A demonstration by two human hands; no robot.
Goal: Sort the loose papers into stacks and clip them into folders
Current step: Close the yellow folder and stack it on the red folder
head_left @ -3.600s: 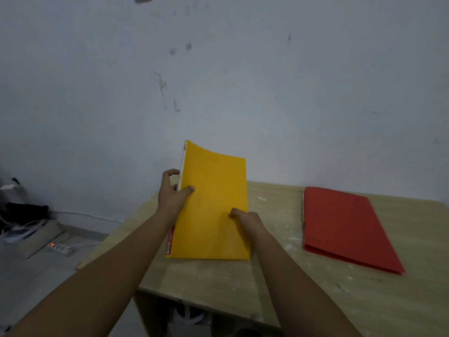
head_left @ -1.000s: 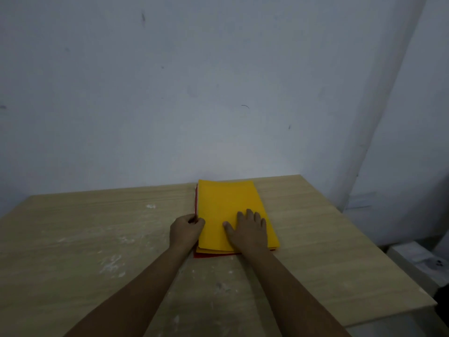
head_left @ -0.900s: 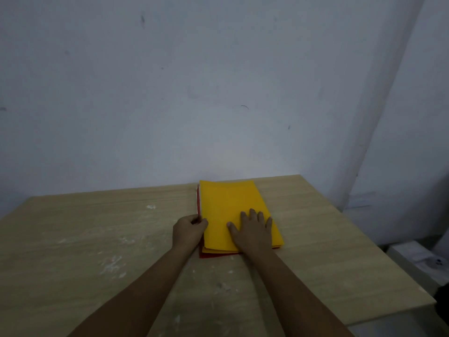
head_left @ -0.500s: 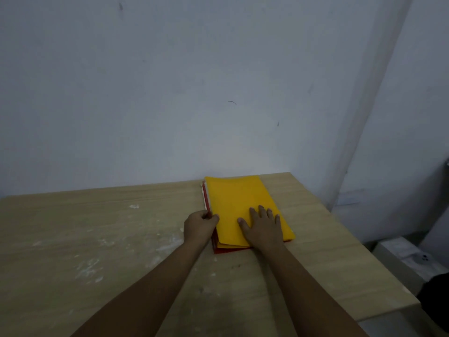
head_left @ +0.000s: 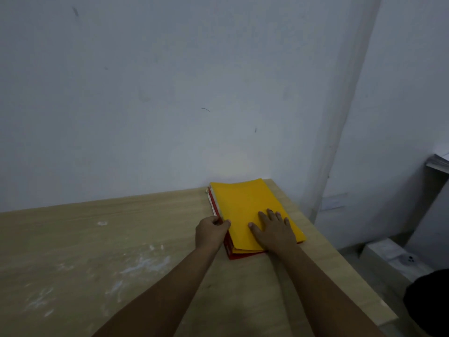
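Observation:
A yellow folder (head_left: 245, 205) lies on top of a red folder (head_left: 237, 256) at the far right corner of the wooden table (head_left: 97, 239). Only the red folder's left spine and near edge show beneath the yellow one. White paper edges show along the left spine. My left hand (head_left: 210, 232) grips the left edge of the stack, thumb on the yellow cover and fingers curled at the spine. My right hand (head_left: 274, 229) lies flat on the yellow cover with fingers straight and spread.
The table stands against a pale wall (head_left: 170, 93); its right edge is close to the stack. White dusty smears (head_left: 143, 261) mark the tabletop. A white box (head_left: 398, 259) sits on the floor to the right, and a paper stack (head_left: 439, 161) lies on a shelf.
The yellow folder was carried from the table's left side and laid on the red folder. Over the last second the stack and both hands slid toward the table's far right corner.

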